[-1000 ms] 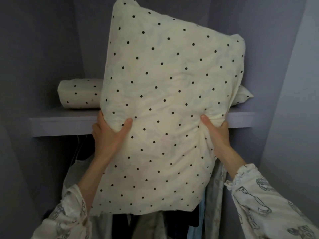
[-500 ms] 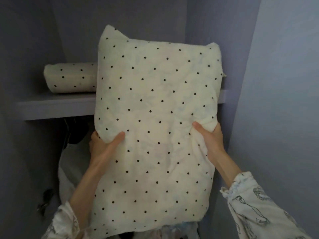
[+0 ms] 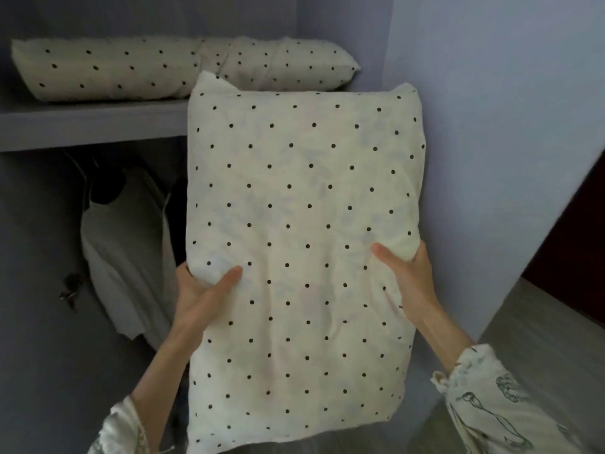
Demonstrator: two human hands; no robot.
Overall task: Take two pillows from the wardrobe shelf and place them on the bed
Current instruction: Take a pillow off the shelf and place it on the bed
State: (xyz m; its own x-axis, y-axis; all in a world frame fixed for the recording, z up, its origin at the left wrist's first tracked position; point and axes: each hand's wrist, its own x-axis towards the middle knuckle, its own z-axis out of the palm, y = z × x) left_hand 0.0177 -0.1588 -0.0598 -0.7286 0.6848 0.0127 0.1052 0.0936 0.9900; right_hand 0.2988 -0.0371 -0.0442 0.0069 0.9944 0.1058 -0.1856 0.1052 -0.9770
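Note:
I hold a cream pillow with black dots upright in front of me, clear of the wardrobe shelf. My left hand grips its left edge with the thumb on the front. My right hand grips the right edge the same way. A second dotted pillow lies flat on the shelf behind, its right end partly hidden by the one I hold. The bed is not in view.
Clothes hang under the shelf, among them a white garment. The wardrobe's lilac side panel stands close on the right. Grey floor and a dark opening show at the far right.
The held pillow has come down and away from the shelf, with both hands still on its edges. The view has dropped and turned, so the whole shelf pillow now shows.

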